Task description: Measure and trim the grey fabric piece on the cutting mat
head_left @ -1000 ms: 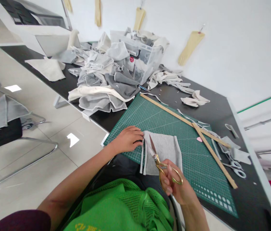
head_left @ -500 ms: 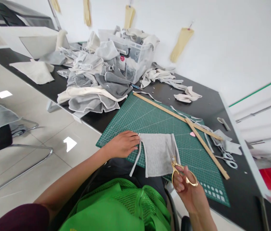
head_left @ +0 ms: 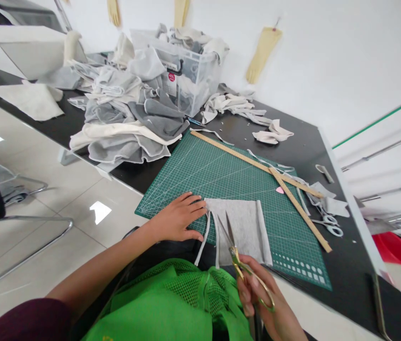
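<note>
A grey fabric piece (head_left: 239, 227) lies at the near edge of the green cutting mat (head_left: 222, 175), with narrow strips (head_left: 205, 237) cut along its left side and hanging over the table edge. My left hand (head_left: 179, 219) lies flat with fingers stretched, pressing the fabric's left edge. My right hand (head_left: 260, 298) is closed around the gold handles of the scissors (head_left: 238, 253). Their open blades point up into the near edge of the fabric.
Two wooden rulers (head_left: 293, 199) cross on the mat's right side. A heap of grey and cream cloth (head_left: 129, 113) and a clear plastic bin (head_left: 189, 76) stand at the back left. White-handled scissors (head_left: 328, 227) and scraps lie at the right. A red tub (head_left: 392, 246) stands beyond the table.
My right hand swung the scissors out to the fabric's right corner, then brought them back to its left part with the blades open. My left hand stayed pressing the fabric.
</note>
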Demonstrator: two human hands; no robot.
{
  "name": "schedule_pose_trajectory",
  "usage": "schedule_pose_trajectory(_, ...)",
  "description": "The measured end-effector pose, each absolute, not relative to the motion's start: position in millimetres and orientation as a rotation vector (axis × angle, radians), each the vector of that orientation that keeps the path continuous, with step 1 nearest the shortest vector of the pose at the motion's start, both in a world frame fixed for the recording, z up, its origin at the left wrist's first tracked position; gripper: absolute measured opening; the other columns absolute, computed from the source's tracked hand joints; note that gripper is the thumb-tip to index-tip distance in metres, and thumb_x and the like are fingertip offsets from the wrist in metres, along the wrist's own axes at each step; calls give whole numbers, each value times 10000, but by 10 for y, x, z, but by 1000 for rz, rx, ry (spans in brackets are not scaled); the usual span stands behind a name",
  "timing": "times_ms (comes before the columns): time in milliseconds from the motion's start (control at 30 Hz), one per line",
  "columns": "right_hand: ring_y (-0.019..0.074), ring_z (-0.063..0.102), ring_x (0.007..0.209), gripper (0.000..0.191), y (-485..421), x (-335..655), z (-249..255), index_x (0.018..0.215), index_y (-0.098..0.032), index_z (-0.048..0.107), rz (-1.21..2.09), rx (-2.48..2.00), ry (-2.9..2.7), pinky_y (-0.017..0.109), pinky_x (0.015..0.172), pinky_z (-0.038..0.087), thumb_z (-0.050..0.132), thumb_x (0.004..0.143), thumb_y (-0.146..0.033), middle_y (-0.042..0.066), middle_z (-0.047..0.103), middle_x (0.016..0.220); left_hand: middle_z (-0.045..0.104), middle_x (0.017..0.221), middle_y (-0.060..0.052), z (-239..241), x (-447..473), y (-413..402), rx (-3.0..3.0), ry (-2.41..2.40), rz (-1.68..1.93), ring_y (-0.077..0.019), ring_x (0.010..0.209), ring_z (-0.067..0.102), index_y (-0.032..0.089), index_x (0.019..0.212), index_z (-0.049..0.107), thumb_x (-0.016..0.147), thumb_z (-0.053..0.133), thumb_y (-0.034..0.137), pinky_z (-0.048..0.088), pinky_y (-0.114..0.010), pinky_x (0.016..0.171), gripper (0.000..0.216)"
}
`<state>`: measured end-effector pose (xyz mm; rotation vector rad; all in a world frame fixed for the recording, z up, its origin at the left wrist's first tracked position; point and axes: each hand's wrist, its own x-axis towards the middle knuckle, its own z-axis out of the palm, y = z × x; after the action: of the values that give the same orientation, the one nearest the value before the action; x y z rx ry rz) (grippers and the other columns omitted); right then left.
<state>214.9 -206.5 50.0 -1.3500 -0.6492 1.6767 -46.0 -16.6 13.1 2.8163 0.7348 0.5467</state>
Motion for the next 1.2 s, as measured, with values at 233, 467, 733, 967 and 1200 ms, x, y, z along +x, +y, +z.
schedule_pose_trajectory(233, 93, 435, 501, 362, -1925, 1893, 466, 1053, -239, 535, 1710, -1370, -792, 231, 508, 359, 630, 941, -569, -64, 504, 636, 576, 1442, -123, 142, -461, -178, 2793, 763, 607, -314, 1408, 454, 181, 1355, 575, 875, 568, 751, 245, -515, 1250, 745)
schedule_pose_trajectory(467, 106, 465, 479, 362, -1641, 1759, 478, 1011, -242, 509, 1621, -1427, -904, 238, 501, 369, 633, 937, -575, -71, 538, 612, 573, 1457, -123, 107, -473, -168, 2788, 740, 600, -322, 1428, 441, 182, 1463, 496, 876, 582, 738, 219, -515, 1260, 813)
schedule_pose_trajectory(733, 121, 476, 469, 412, -1399, 1632, 410, 1001, -251, 523, 1598, -1439, -962, 249, 486, 378, 669, 890, -620, -63, 567, 593, 555, 1483, -127, 82, -493, -162, 2798, 726, 611, -323, 1435, 432, 149, 1475, 487, 886, 565, 739, 223, -525, 1258, 837)
schedule_pose_trajectory(967, 108, 465, 452, 367, -1357, 1575, 365, 994, -258, 492, 1576, -1406, -964, 233, 463, 382, 652, 921, -580, -95, 499, 597, 543, 1492, -141, 70, -491, -159, 2807, 716, 617, -334, 1427, 443, 153, 1486, 476, 881, 553, 755, 220, -528, 1254, 857)
schedule_pose_trajectory(1200, 98, 466, 441, 365, -1379, 1534, 288, 1023, -256, 479, 1543, -1414, -970, 224, 461, 368, 616, 945, -585, -102, 498, 600, 535, 1500, -138, 59, -497, -162, 2793, 717, 615, -335, 1431, 434, 146, 1497, 455, 868, 566, 762, 202, -524, 1260, 888)
